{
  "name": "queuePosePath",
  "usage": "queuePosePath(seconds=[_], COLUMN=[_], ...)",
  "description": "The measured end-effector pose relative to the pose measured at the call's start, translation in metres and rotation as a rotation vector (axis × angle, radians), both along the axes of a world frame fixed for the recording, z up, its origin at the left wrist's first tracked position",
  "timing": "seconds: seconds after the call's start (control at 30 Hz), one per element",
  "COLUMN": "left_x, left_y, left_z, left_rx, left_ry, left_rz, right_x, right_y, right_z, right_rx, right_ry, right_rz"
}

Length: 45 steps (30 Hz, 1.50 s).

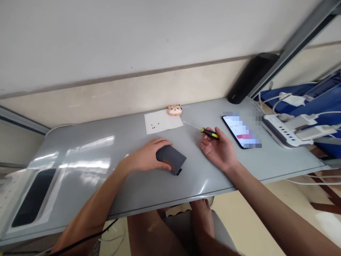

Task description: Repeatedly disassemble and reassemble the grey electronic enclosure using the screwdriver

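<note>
Left hand (145, 156) fingers curled on dark box (172, 159) on counter (87, 156); right hand (218, 149), right of box, fingers closed round screwdriver (210, 133).

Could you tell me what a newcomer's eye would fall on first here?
The left hand grips a dark grey device on the grey table, while the right hand beside it holds a yellow-and-black screwdriver. Behind them lies a white paper with tiny dark bits, and a lit phone to the right.
</note>
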State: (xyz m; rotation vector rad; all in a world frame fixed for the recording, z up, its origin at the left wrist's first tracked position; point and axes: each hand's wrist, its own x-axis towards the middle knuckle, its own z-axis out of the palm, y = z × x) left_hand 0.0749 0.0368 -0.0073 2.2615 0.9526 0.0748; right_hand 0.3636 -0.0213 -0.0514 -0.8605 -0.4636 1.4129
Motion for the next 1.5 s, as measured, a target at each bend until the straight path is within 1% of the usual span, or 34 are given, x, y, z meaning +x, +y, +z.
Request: queuePosePath(seconds=[0.1,0.13,0.17,0.23,0.27,0.33,0.4,0.47,0.57,0.63,0.7,0.87,0.97,1.13,1.23,1.3,1.33,1.37,1.4,1.5], left_x=[0.007,0.007,0.005,0.0,-0.003,-0.006,-0.005,-0.002,0.001,0.001,0.0,-0.001,-0.001,0.001,0.002,0.003,0.003,0.004,0.004,0.003], left_y=[-0.006,-0.006,-0.006,-0.003,-0.001,0.001,0.003,0.003,0.004,0.005,0.008,0.01,0.009,0.007,0.007,0.007,0.007,0.007,0.007,0.007], left_z=[-0.018,-0.022,-0.024,-0.023,-0.02,-0.016,-0.015,-0.017,-0.022,-0.025,-0.028,-0.03,-0.029,-0.029,-0.029,-0.028,-0.028,-0.028,-0.028,-0.029], left_rx=[0.232,0.272,0.28,0.239,0.218,0.214,0.242,0.267,0.296,0.323,0.352,0.387,0.379,0.371,0.368,0.357,0.351,0.348,0.35,0.366], left_ry=[-0.012,-0.007,-0.002,0.027,0.039,0.054,0.058,0.054,0.029,0.02,0.016,-0.03,-0.04,-0.028,-0.017,-0.012,-0.012,-0.016,-0.024,-0.053], left_rz=[0.213,0.225,0.203,0.127,0.099,0.086,0.102,0.123,0.142,0.145,0.142,0.124,0.121,0.12,0.124,0.127,0.129,0.13,0.132,0.123], right_x=[0.011,0.01,0.007,-0.003,-0.01,-0.022,-0.03,-0.033,-0.034,-0.037,-0.04,-0.044,-0.042,-0.04,-0.04,-0.04,-0.04,-0.04,-0.04,-0.04], right_y=[0.002,0.002,0.002,0.0,-0.001,-0.006,-0.012,-0.017,-0.024,-0.028,-0.032,-0.039,-0.04,-0.039,-0.04,-0.041,-0.042,-0.043,-0.044,-0.047], right_z=[0.001,0.002,0.002,0.001,0.001,-0.001,-0.003,-0.003,0.0,0.003,0.005,0.004,0.004,0.004,0.003,0.002,0.001,0.001,0.001,0.004], right_rx=[-0.009,-0.024,-0.044,-0.067,-0.063,-0.028,0.002,-0.016,-0.057,-0.037,0.015,0.169,0.238,0.285,0.311,0.385,0.451,0.537,0.632,0.891], right_ry=[0.069,0.073,0.066,0.007,-0.055,-0.267,-0.556,-0.773,-0.933,-0.998,-1.05,-1.155,-1.156,-1.123,-1.123,-1.133,-1.157,-1.196,-1.249,-1.428], right_rz=[0.002,-0.012,-0.036,-0.14,-0.218,-0.369,-0.426,-0.472,-0.569,-0.604,-0.6,-0.523,-0.516,-0.513,-0.561,-0.623,-0.62,-0.578,-0.499,-0.197])
